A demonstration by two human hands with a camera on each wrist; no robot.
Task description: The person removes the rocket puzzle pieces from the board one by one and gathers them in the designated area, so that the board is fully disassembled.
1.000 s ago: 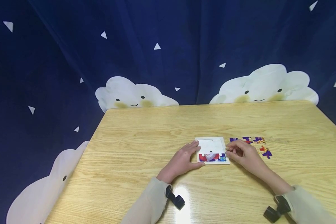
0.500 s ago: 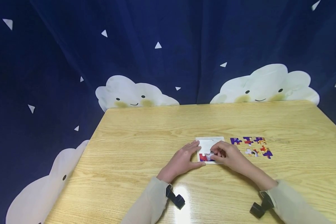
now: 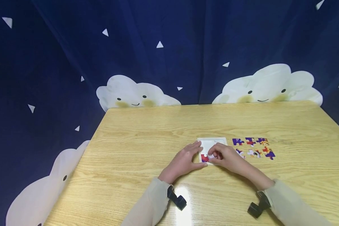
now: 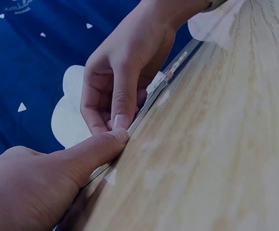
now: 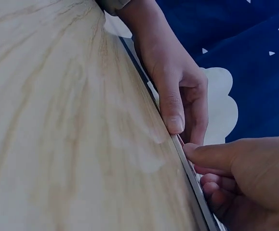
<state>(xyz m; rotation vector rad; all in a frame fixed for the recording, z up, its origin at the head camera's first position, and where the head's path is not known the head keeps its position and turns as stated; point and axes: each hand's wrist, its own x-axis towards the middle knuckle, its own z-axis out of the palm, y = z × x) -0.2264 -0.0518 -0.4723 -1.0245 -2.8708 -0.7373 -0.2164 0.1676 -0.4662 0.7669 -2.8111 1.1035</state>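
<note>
A white puzzle tray [image 3: 213,139] lies on the table, with a red-and-purple puzzle piece [image 3: 204,158] in its near left corner. My left hand [image 3: 184,161] rests against the tray, fingers along its left rim and thumb stretched along its near edge. Over the near part of the tray, my right hand [image 3: 227,158] pinches a greyish-white puzzle piece [image 3: 211,156] between thumb and curled fingers, right beside the red one. Most of that piece and the tray's near right corner are hidden by the hand. In the left wrist view, the right thumb almost meets the left thumb tip.
To the right of the tray lie several loose puzzle pieces [image 3: 250,141] in two rough rows. All of it sits on a light wooden table [image 3: 147,135]. A dark blue curtain [image 3: 180,50] with white clouds hangs behind the far edge.
My right hand has moved left from the tray's right rim to the piece in the near row, uncovering some loose pieces. The left hand has stayed in place.
</note>
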